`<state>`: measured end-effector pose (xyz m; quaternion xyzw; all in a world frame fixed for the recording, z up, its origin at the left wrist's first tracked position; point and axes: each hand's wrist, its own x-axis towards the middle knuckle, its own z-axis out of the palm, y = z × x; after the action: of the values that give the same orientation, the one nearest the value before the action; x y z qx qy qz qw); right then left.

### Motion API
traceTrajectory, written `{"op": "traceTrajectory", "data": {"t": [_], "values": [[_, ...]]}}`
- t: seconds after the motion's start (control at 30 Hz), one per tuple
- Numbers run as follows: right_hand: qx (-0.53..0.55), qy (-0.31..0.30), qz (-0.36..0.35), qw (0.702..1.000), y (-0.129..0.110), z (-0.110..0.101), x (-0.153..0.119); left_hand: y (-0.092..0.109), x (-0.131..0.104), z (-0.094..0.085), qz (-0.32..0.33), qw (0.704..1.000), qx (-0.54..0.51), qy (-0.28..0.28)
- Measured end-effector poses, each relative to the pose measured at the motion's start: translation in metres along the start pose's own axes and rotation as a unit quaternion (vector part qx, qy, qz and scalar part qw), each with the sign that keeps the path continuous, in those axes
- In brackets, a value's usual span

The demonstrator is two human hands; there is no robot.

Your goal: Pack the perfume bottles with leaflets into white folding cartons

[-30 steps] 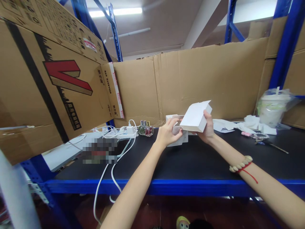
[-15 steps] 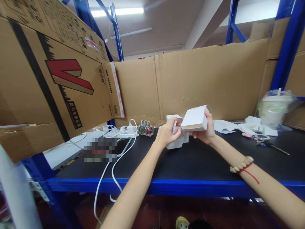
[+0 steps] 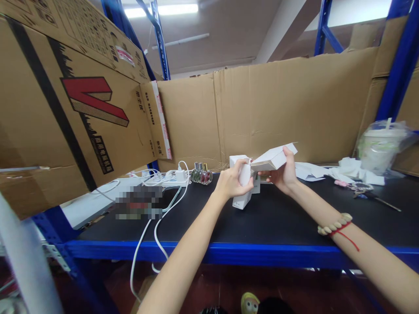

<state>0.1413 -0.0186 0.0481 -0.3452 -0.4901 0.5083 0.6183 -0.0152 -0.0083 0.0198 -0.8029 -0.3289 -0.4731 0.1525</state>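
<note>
In the head view, my right hand (image 3: 285, 175) grips the right end of a white open box (image 3: 273, 158), which is tilted above the black shelf. My left hand (image 3: 235, 179) has its fingers bent round a small white piece (image 3: 245, 174) at the left end of that box. Whether this piece is part of the same box is not clear. Behind and below my left hand stands another white box (image 3: 241, 200), partly covered by the fingers. A further white piece with print (image 3: 256, 185) shows just to its right.
Small glass bottles (image 3: 201, 174) stand at the back beside a white charger (image 3: 180, 175) and cables. Crumpled white paper (image 3: 352, 170), keys (image 3: 362, 187) and a bagged cup (image 3: 379, 146) lie on the right. A cardboard wall (image 3: 288, 100) closes the back.
The box in my right hand has turned and tipped, its inner side now less visible, and moved slightly right. The camera view has shifted a little.
</note>
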Motion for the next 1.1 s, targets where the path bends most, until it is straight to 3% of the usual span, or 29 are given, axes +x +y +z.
{"op": "traceTrajectory", "data": {"t": [0.13, 0.37, 0.5, 0.77, 1.1], "values": [[-0.039, 0.010, -0.012, 0.999, 0.008, -0.001, 0.006, 0.001, -0.001, 0.003, 0.014, 1.000, -0.015, -0.009], [-0.114, 0.070, -0.135, 0.982, 0.015, 0.000, 0.007, 0.006, -0.001, 0.006, 0.020, 0.999, -0.043, -0.009], [-0.125, 0.088, -0.164, 0.975, 0.015, 0.004, 0.004, 0.009, -0.001, 0.009, 0.026, 0.998, -0.058, -0.012], [-0.162, 0.079, -0.197, 0.964, 0.020, 0.000, 0.005, 0.006, -0.003, 0.011, 0.045, 0.998, -0.030, 0.010], [-0.236, 0.013, -0.195, 0.952, 0.034, -0.009, 0.014, 0.005, -0.004, 0.016, 0.031, 1.000, 0.000, 0.004]]}}
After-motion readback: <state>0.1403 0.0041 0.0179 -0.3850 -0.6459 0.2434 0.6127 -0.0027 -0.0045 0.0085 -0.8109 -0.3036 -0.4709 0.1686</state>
